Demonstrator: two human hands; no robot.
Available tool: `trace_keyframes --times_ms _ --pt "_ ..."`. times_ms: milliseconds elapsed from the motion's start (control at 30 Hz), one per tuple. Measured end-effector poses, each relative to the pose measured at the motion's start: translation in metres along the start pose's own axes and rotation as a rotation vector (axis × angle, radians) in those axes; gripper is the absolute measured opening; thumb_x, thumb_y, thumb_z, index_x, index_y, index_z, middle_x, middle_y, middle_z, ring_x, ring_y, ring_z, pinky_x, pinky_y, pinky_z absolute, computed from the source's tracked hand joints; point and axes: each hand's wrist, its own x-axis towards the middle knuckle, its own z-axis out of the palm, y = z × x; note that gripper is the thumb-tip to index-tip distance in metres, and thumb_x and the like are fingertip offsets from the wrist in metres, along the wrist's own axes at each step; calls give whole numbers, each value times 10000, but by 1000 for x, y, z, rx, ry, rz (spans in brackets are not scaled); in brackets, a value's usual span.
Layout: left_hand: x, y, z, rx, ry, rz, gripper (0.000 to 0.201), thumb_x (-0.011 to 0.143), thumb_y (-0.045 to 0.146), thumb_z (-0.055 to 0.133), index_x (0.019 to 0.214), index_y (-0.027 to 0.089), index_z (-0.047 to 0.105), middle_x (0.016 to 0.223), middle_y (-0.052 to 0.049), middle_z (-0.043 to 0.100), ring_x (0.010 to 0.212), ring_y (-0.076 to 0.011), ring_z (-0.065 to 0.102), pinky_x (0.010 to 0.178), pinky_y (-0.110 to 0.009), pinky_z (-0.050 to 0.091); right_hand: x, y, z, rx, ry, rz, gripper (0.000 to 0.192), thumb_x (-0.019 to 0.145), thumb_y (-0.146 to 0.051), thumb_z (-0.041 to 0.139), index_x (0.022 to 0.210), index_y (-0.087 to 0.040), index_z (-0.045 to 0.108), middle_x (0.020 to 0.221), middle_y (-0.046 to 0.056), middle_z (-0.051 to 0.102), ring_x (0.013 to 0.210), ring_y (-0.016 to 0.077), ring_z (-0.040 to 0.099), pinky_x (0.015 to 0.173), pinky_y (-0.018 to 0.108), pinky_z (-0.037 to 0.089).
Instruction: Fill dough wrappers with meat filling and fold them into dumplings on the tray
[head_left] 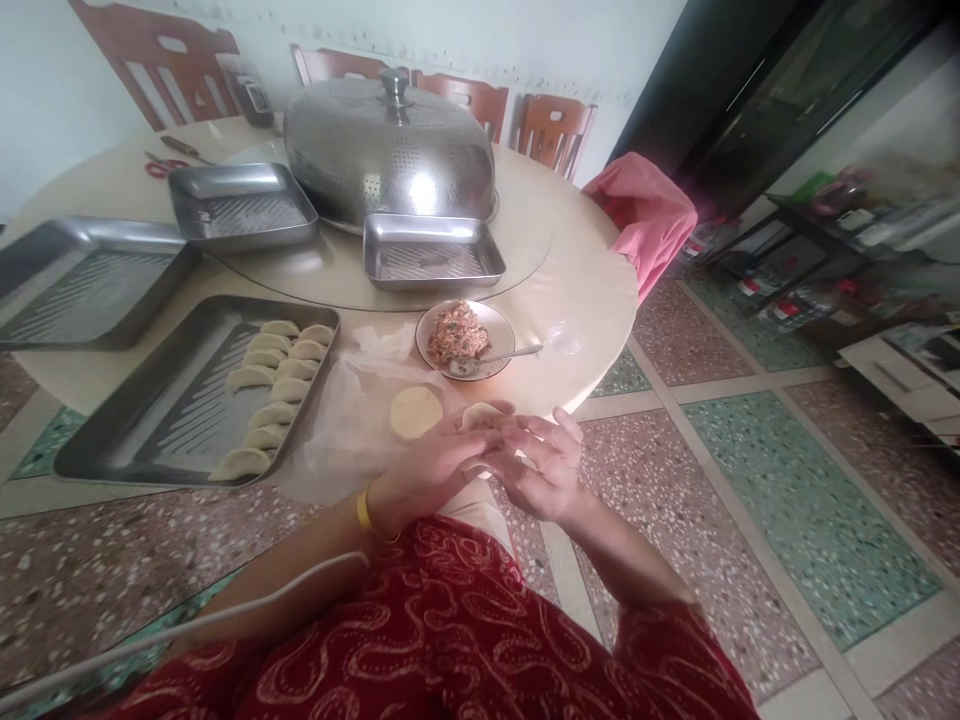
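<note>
pinching dumpling (480, 415) between both hands at table edge (600, 330), just short of filling bowl (465, 340). left hand (435, 460) cupped under wrapper, right hand (544, 465) fingers closed on seam. long axis left-right. spare wrapper (417, 411) left of hands, nearer left hand.

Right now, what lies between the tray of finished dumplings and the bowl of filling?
In the head view, between the tray and the bowl lies crumpled clear plastic, with one round wrapper on it.

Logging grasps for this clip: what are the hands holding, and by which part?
Both hands, left hand and right hand, hold one dumpling between their fingertips, pinched along its upper edge; the exact grip is partly hidden.
</note>
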Motion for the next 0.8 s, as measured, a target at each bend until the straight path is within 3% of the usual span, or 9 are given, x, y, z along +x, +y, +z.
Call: trace_keyframes --times_ms 167,333,467,633,800 --pt "0 -7 2 -64 25 -61 208 778 190 733 973 191 662 826 12 656 714 -88 606 679 -203 463 10 -5 -4 27 13 17 72 882 -229 641 867 -294 669 1111 -42 685 1282 116 500 1201 332 312" --pt "1 -15 -3 57 21 -26 197 792 205 717 982 158 692 863 -24 678 764 -118 614 709 -222 467 18 -9 -7 -11 19 65 89 910 -282 574 842 -306 625 1061 -27 686 1281 137 496 1140 372 387" --pt "-3 -11 -2 170 4 52 183 859 295 648 992 194 725 935 -46 704 816 -147 633 726 -234 482 18 -10 -9 -39 -45 129 52 891 -322 577 882 -335 627 1117 -15 663 1211 195 519 1044 421 453" --pt "-7 -3 -3 305 -39 124 355 930 454 519 1095 212 721 1085 -93 707 1028 -222 637 850 -294 505 23 -12 -7 -4 -37 198 53 877 -271 563 867 -283 613 1169 21 619 1155 237 521 1000 461 449" --pt "-9 0 -9 507 -98 160 400 953 447 486 1178 193 698 1112 -98 717 988 -200 657 870 -288 502 28 -15 -5 19 -27 257 75 883 -263 526 838 -269 586 1184 26 595 1149 246 504 971 466 435"
